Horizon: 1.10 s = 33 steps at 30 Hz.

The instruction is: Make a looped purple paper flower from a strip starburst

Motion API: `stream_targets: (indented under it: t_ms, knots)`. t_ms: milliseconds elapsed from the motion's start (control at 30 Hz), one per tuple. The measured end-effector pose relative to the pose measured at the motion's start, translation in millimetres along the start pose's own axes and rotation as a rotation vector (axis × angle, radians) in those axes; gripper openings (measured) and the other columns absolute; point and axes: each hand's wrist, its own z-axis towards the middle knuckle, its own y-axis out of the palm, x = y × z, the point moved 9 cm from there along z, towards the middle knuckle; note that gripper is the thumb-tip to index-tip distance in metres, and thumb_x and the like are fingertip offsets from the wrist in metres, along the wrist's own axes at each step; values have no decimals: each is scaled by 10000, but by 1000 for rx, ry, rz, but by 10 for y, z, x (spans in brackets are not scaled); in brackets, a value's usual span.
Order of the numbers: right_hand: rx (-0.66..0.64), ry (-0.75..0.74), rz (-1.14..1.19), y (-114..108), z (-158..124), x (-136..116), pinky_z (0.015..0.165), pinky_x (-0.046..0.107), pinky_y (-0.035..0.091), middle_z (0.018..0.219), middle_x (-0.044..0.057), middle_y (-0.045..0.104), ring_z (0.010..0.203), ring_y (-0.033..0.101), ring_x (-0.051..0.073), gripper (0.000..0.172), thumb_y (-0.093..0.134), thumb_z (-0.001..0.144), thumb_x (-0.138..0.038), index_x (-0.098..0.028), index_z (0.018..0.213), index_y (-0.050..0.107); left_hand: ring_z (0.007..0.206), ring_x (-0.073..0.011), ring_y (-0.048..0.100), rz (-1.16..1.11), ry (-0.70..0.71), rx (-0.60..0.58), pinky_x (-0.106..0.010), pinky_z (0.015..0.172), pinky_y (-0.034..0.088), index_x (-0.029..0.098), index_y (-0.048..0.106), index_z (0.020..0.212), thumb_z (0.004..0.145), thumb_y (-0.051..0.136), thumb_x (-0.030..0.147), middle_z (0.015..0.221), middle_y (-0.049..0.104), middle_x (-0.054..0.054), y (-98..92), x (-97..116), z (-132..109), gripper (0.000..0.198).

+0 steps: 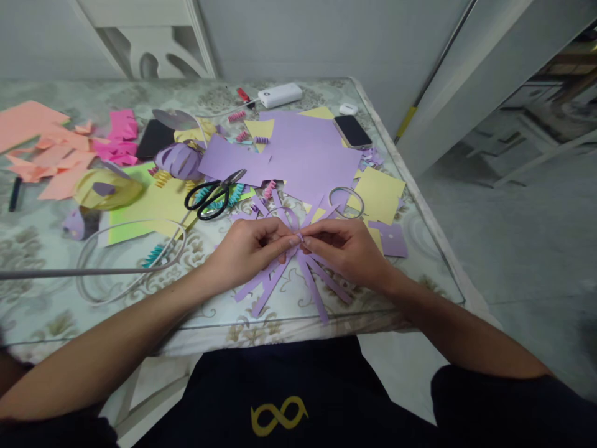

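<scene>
Purple paper strips (313, 291) fan out like a star over the near edge of the table. My left hand (254, 249) and my right hand (347, 249) meet above the star's centre, thumbs and forefingers pinched together. Between the fingertips is a small bit of purple paper strip, mostly hidden by the fingers. Just beyond my left hand lie scissors (217, 196) with black handles, blades apart. A roll of tape (346, 203) rests past my right hand, on the purple and yellow paper.
Purple sheets (305, 152) and a yellow square (380, 194) cover the middle. A phone (353, 132) and a white power bank (280, 94) lie farther back. Leftward are yellow-and-purple paper shapes (108, 188), orange paper scraps (60, 149) and a looping white cable (84, 274).
</scene>
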Motion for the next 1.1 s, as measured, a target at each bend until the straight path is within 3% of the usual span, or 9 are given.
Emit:
stream_targets:
  t_ms: [633,933,1100]
  knots:
    - [-19,-21,-14,16,-13,-41,755,291,598,930,37,821,832,752,171,139,746,873,-230,-204,987,822,521,-81,480,27,-16,30,-206,500,350,157,699,781,975,643,406,592,618,28,-17,-47,-6,320]
    - [14,210,266,-8,17,177,728,307,614,785,8,764,719,729,151,177,827,798,-320,-192,904,766,548,-99,467,76,31,35,-226,522,350,167,740,870,976,601,366,646,613,12,-39,25,-9,266]
    - [2,175,245,7,38,130,757,297,603,823,13,753,761,714,145,237,866,766,-371,-192,871,750,569,-99,480,53,45,40,-223,533,361,164,744,858,961,627,377,662,632,5,-31,47,-9,265]
